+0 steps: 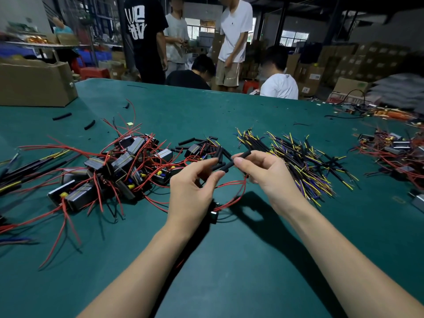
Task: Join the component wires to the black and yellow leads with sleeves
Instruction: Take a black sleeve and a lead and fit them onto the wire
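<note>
A black sleeve (236,160) is pinched by the right hand (259,173) and left hand (195,187); the red wires (231,184) at its six o'clock may be missed if tilted.

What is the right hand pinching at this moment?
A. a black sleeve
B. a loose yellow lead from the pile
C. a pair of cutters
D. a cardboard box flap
A: the right hand pinches a black sleeve between thumb and fingers, raised above the green table, with red wires looping below to a small black component under the left hand.
</note>
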`<state>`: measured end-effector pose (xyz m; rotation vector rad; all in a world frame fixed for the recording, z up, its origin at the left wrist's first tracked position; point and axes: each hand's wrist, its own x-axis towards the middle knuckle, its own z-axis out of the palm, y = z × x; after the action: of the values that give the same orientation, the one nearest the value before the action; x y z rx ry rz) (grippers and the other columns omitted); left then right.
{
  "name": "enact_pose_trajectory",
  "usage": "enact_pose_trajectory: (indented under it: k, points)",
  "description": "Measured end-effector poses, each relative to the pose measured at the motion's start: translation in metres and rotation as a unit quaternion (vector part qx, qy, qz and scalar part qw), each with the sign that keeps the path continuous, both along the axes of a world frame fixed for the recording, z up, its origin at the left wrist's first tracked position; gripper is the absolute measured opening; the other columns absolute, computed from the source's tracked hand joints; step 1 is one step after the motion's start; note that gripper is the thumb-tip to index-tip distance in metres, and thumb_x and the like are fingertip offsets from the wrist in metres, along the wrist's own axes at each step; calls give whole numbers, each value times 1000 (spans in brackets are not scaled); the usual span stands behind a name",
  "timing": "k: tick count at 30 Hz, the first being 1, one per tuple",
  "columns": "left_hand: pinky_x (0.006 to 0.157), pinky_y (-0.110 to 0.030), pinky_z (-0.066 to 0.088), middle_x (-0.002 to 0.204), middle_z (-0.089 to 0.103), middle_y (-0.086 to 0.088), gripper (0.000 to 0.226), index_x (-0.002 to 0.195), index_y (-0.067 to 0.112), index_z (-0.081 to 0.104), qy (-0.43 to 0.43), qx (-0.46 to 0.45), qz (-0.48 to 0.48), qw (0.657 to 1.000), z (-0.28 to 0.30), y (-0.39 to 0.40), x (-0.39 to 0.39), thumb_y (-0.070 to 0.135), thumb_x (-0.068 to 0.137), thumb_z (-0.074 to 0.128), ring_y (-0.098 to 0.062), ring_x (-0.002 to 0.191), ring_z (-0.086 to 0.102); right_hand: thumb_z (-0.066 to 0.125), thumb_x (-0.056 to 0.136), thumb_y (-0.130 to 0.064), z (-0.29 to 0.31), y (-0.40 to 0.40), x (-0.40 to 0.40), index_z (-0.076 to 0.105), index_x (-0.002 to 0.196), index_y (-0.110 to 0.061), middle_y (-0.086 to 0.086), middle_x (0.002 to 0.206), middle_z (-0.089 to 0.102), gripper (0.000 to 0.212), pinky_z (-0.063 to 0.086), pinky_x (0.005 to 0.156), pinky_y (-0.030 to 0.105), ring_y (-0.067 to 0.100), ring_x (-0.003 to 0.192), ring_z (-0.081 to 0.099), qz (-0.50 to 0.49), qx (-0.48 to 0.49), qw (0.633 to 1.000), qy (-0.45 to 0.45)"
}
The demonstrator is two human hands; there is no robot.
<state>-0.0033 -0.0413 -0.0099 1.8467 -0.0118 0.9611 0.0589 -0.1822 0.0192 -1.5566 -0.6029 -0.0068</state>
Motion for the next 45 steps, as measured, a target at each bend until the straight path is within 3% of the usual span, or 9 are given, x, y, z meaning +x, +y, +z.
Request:
enact_pose_trajectory:
  k: [3, 11, 21, 28, 32, 35, 38, 41, 45]
  points:
    - [65, -15, 46, 70, 64, 1, 29, 104, 15, 69, 5, -36, -16, 999, 3, 3, 0, 9, 77, 77, -3, 62, 55, 64, 87, -6, -1, 3, -1, 70, 88, -4, -16, 56, 62, 6, 38, 55, 4, -6, 51, 52, 20, -38, 999, 17]
    - [69, -24, 47, 76, 65, 1, 6, 80, 11, 68, 15, 38, -2, 999, 5, 6, -4, 7, 81, 72, -12, 71, 60, 66, 85, -5, 12, -3, -1, 69, 105, -8, -10, 82, 71, 20, 41, 63, 4, -8, 67, 59, 35, -42, 999, 2]
    - [68, -26, 46, 73, 60, -3, 15, 63, 15, 46, 27, 3, -33, 999, 10, 10, -8, 8, 67, 58, -21, 73, 56, 68, 84, -6, 15, 5, -4, 73, 87, -14, -6, 77, 73, 9, 45, 70, 8, 0, 74, 65, 29, -45, 998, -32]
    - [75, -43, 43, 66, 57, 3, 14, 64, 8, 51, 69, 156, -19, 985, 10, 26, -13, 20, 66, 56, -22, 72, 53, 67, 87, -9, 13, 6, -3, 69, 76, -19, -14, 63, 67, 15, 42, 62, 8, -4, 59, 55, -21, -29, 998, -45]
    - [85, -39, 46, 77, 63, 11, 26, 88, 26, 60, 79, 129, -18, 988, 17, 24, -19, 44, 71, 55, -11, 80, 61, 64, 89, -7, 14, 5, -3, 68, 78, -16, -13, 62, 67, 15, 41, 61, 7, -6, 58, 55, -17, -18, 999, -33]
    - [85, -24, 47, 84, 69, 11, 41, 116, 28, 60, 67, 50, -75, 994, 20, 17, -18, 39, 77, 69, -4, 85, 65, 65, 88, -9, 16, 8, -6, 68, 77, -18, -13, 63, 66, 15, 41, 62, 8, -4, 59, 54, -10, -29, 999, -43]
    - [88, -25, 46, 103, 66, 9, 56, 125, 28, 47, 65, 48, -147, 986, 15, 11, -16, 28, 76, 74, -4, 89, 63, 65, 88, -9, 18, 11, -8, 68, 77, -18, -10, 64, 66, 14, 42, 62, 10, -2, 60, 55, -7, -19, 999, -37]
    - [95, -28, 39, 131, 39, 0, 60, 117, 30, 36, -24, 154, -95, 983, 12, 11, -15, 32, 72, 77, -10, 108, 52, 65, 88, -8, 18, 11, -7, 68, 78, -15, -10, 64, 66, 12, 42, 60, 8, -3, 59, 55, -13, -5, 1000, -22]
    - [98, -34, 28, 141, 29, -7, 37, 105, 31, 59, -48, 318, 31, 946, 13, 15, -12, 52, 76, 69, -24, 119, 43, 62, 89, -5, 18, 11, -7, 68, 81, -10, -10, 60, 65, 10, 39, 54, 6, -4, 54, 54, 12, 11, 1000, 13]
